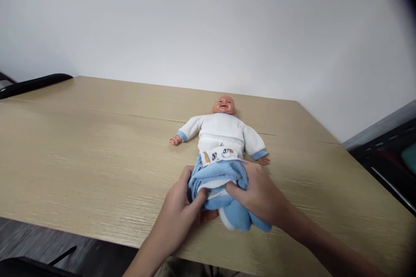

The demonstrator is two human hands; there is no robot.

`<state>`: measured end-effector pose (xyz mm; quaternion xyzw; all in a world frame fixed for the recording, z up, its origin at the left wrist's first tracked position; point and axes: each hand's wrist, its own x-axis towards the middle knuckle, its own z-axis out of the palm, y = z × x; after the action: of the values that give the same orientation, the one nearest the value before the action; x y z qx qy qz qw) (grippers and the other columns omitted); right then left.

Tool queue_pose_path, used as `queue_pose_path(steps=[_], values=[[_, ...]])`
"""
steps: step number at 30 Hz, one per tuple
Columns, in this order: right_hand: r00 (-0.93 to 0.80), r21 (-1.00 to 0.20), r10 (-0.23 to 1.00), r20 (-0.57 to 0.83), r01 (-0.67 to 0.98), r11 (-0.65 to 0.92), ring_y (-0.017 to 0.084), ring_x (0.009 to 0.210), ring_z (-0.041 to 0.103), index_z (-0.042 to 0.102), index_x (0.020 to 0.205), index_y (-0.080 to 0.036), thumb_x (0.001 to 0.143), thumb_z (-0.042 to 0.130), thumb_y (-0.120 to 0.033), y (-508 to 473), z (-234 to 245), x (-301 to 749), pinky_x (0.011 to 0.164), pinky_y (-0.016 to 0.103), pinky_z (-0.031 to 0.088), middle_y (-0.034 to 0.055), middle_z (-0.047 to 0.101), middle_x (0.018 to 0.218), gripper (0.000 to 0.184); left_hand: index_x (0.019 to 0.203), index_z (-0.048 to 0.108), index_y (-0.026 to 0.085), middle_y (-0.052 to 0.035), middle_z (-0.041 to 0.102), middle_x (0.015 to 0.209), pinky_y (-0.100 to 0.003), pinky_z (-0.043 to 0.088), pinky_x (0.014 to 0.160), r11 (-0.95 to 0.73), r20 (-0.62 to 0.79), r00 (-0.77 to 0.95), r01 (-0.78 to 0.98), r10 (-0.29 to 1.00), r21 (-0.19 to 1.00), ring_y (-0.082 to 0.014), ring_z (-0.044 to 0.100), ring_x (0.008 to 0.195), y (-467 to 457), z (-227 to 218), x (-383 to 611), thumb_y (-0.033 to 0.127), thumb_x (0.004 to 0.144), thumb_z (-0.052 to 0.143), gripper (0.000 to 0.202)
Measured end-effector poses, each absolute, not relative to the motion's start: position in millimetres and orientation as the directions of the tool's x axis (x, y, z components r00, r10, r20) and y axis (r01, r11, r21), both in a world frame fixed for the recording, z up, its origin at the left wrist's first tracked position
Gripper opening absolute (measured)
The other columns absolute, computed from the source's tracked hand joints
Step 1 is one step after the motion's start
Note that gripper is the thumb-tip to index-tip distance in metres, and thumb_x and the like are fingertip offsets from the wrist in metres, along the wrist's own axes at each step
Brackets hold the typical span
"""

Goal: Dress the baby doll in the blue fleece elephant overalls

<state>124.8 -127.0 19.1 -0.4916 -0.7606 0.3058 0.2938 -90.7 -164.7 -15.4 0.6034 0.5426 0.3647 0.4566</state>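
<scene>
A baby doll (224, 106) lies on its back on the table, head toward the wall and arms spread. It wears a white top (221, 123) with blue cuffs. Over its lower body is a bunched blue-and-white fleece garment (221, 171), with a cartoon face on its white part. My left hand (180, 203) grips the garment's left side, thumb on the gathered cloth. On the right side, my right hand (256, 192) pinches the cloth between thumb and fingers. Blue cloth legs hang below, and a bit of the doll's foot (208, 215) shows under my left hand.
The wooden table (97, 151) stands against a white partition (162, 34). A black chair back (39, 83) is at the far left edge. At the right, a dark piece of furniture (383, 160) stands beside the table.
</scene>
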Motion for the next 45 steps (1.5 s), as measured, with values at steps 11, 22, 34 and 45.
queue_pose_path(steps=[11, 22, 34, 45], values=[[-0.481, -0.744, 0.876, 0.031, 0.574, 0.342, 0.02, 0.086, 0.065, 0.066, 0.09, -0.023, 0.081, 0.07, -0.013, -142.1, 10.8, 122.7, 0.085, 0.036, 0.049, -0.0016, 0.073, 0.094, 0.015, 0.127, 0.059, 0.026, -0.0062, 0.075, 0.113, -0.037, 0.054, 0.089, 0.105, -0.187, 0.133, 0.467, 0.973, 0.878, -0.0313, 0.072, 0.11, -202.4, -33.3, -106.0, 0.06, 0.107, 0.051, 0.04], [-0.583, -0.653, 0.812, 0.044, 0.598, 0.465, 0.023, 0.089, 0.064, 0.066, 0.085, -0.023, 0.082, 0.071, -0.017, -144.7, 4.5, 122.3, 0.087, 0.038, 0.05, 0.0021, 0.072, 0.094, 0.008, 0.106, 0.069, 0.024, -0.013, 0.072, 0.119, -0.05, 0.051, 0.104, 0.005, -0.093, 0.151, 0.502, 0.984, 0.865, -0.0357, 0.064, 0.116, -194.7, -33.4, -103.4, 0.05, 0.103, 0.054, 0.031], [-0.56, -0.523, 0.818, -0.129, 0.74, 0.424, 0.029, 0.097, 0.07, 0.073, 0.097, -0.021, 0.09, 0.069, -0.029, -150.6, 14.5, 116.1, 0.086, 0.041, 0.048, 0.0078, 0.078, 0.099, 0.012, 0.124, 0.072, 0.024, -0.0143, 0.077, 0.122, -0.057, 0.048, 0.111, 0.081, -0.196, 0.129, 0.603, 0.972, 0.794, -0.0396, 0.064, 0.122, -203.9, -34.6, -106.6, 0.046, 0.099, 0.055, 0.038], [-0.5, -0.727, 0.866, 0.014, 0.59, 0.352, 0.032, 0.125, 0.066, 0.068, 0.122, -0.025, 0.089, 0.072, -0.02, -161.9, -5.3, 123.4, 0.112, 0.049, 0.051, 0.0087, 0.074, 0.13, 0.033, 0.152, 0.05, 0.021, -0.0164, 0.065, 0.151, -0.047, 0.05, 0.115, 0.022, -0.058, 0.109, 0.305, 0.992, 0.952, -0.0315, 0.064, 0.134, -203.8, -56.0, -92.2, 0.034, 0.104, 0.05, 0.049]])
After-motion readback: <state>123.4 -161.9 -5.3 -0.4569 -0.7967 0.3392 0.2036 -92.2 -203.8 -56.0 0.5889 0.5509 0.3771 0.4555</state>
